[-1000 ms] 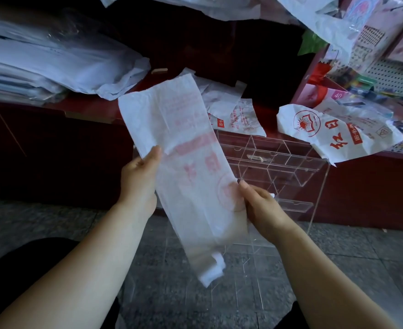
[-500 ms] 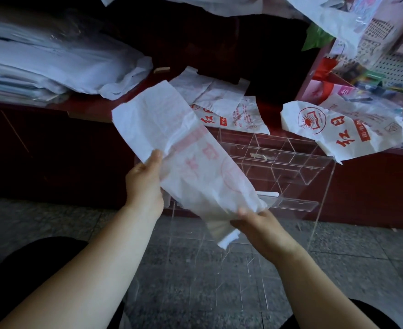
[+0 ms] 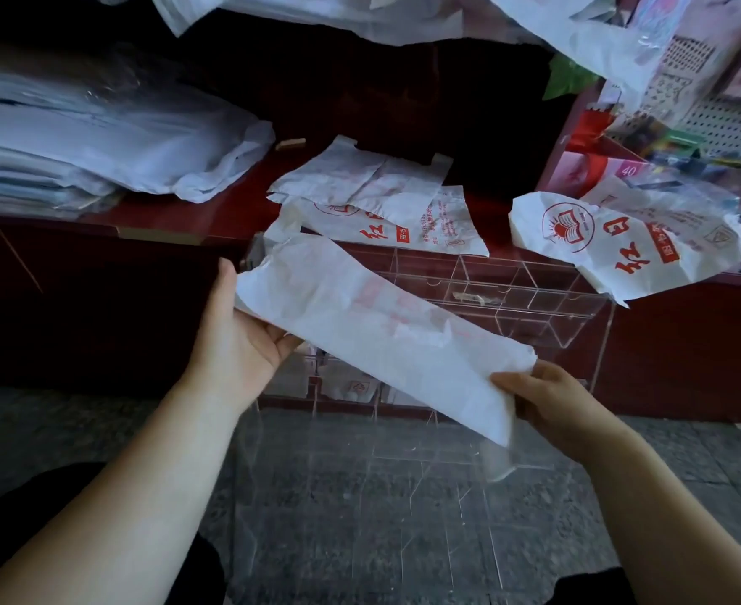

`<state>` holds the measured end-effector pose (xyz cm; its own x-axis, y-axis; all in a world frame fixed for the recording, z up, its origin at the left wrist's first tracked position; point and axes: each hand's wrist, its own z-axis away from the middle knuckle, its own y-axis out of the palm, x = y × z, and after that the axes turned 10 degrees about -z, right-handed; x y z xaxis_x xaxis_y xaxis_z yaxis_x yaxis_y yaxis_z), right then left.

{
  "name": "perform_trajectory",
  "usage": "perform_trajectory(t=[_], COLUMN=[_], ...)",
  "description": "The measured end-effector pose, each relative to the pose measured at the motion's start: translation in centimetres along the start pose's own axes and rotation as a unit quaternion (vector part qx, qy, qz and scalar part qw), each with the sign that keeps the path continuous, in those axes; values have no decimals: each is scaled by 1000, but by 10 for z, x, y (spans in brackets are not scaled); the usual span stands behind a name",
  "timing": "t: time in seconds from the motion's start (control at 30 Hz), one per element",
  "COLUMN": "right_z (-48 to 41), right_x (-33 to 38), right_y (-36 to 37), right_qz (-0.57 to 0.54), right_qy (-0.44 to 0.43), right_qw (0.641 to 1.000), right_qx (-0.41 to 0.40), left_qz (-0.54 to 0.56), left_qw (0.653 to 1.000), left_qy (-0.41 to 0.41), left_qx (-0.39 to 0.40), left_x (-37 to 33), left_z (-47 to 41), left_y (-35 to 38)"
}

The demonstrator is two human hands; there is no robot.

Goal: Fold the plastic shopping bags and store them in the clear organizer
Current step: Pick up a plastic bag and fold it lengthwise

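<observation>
A white plastic shopping bag (image 3: 373,338) with faint red print, folded into a long strip, stretches slanting from upper left to lower right in front of me. My left hand (image 3: 237,342) supports its upper left end, palm up, fingers under the strip and thumb straight. My right hand (image 3: 547,403) pinches the lower right end. Behind and below the strip stands the clear organizer (image 3: 534,299), its compartments open at the top; a lower compartment holds folded bags (image 3: 351,386).
More white bags with red print lie on the red counter: two flat ones (image 3: 386,207) in the middle, one (image 3: 622,242) at the right. A pile of clear plastic (image 3: 98,137) fills the left. Packaged goods (image 3: 687,124) crowd the far right. Grey tiled floor below.
The strip has swung from nearly upright to a flat slant. My left hand turned palm up under its end; my right hand moved right and down, drawing the lower end out.
</observation>
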<state>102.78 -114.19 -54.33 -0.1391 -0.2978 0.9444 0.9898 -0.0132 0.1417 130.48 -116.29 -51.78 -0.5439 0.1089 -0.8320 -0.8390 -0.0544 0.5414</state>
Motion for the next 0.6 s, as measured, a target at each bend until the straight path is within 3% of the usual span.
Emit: perform_trajectory(t=[0.13,0.27,0.33,0.5,0.6], right_z=[-1,-7,-11,-19,-18], right_x=[-1,-1,-1,1,2], right_y=[-22,-28,-27,-30,-34], right_qz=[-9,3,6,-15,-33], right_qy=[5,-4,-20,-63,-63], right_qw=[1000,1000,998,990,990], right_qx=[-10,-24,-60,-124,-125], left_qz=[-128,-371,-441,-405,-409], left_qw=[989,923,890,901,903], left_qy=[-68,-95,-93,-112,-115], left_qx=[11,29,68,106,69], left_x=[-10,-5,-2,9,16], left_z=[-4,-14,-16,-19,-23], left_y=[0,-6,-7,-15,-14])
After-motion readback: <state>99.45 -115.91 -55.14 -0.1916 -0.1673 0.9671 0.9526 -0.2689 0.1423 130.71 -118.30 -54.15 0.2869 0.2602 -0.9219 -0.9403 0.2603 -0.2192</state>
